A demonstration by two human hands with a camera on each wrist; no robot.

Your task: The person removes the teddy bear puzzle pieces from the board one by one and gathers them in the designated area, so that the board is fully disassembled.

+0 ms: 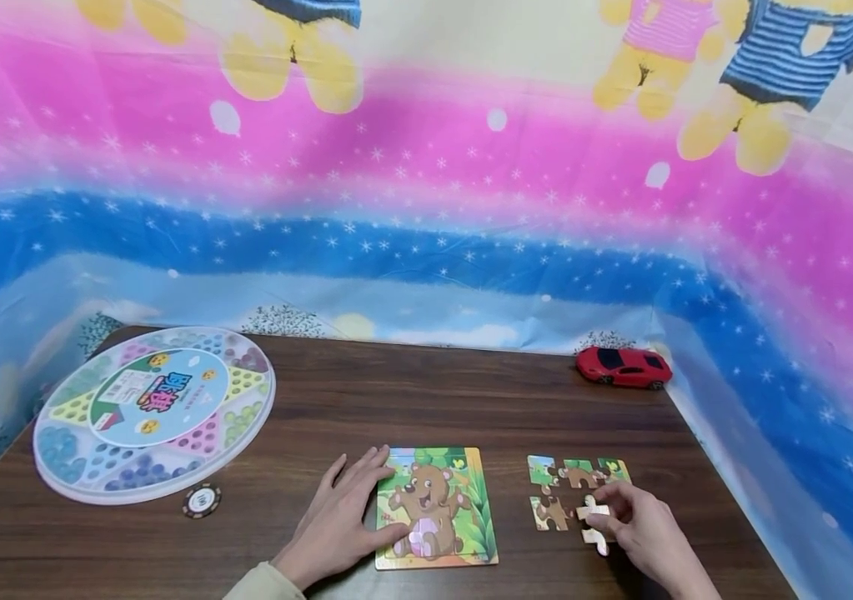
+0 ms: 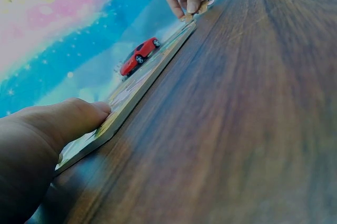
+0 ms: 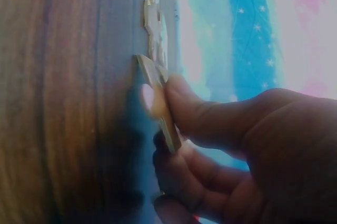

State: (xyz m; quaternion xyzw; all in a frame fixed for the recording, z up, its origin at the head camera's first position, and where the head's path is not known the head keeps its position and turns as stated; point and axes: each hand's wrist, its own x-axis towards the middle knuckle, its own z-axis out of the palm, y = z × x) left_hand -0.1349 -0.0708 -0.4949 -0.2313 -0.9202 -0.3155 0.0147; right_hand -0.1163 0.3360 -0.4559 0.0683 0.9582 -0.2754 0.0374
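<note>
The left hand (image 1: pixel 343 517) lay flat with its fingers straight and relaxed, resting on the left edge of the bear puzzle board (image 1: pixel 437 508), which sat on the dark wooden worktop (image 1: pixel 411 400) near its front edge. In the left wrist view the thumb (image 2: pixel 63 121) pressed against the board's near corner, and the board (image 2: pixel 137 90) lay flat on the wood. To the right of the board, well apart from the left hand, the right hand (image 1: pixel 639 521) pinched a pale puzzle piece (image 1: pixel 593 512) between thumb and fingers; the right wrist view showed the piece (image 3: pixel 158 103) gripped on edge, tilted, with its lower tip at or just above the worktop, though contact could not be judged. Just beside that hand lay the loose puzzle pieces (image 1: pixel 576 475), three joined in a row and a fourth below them on the left, all showing brown and green print. A red toy car (image 1: pixel 624 367) stood at the far right edge of the worktop, close to the star-printed cloth backdrop (image 1: pixel 426 208) that ran behind and around the sides. On the far left rested a round marble game box (image 1: pixel 152 412) with a clear lid, and a small dark poker chip (image 1: pixel 202 501) lay just in front of it.
</note>
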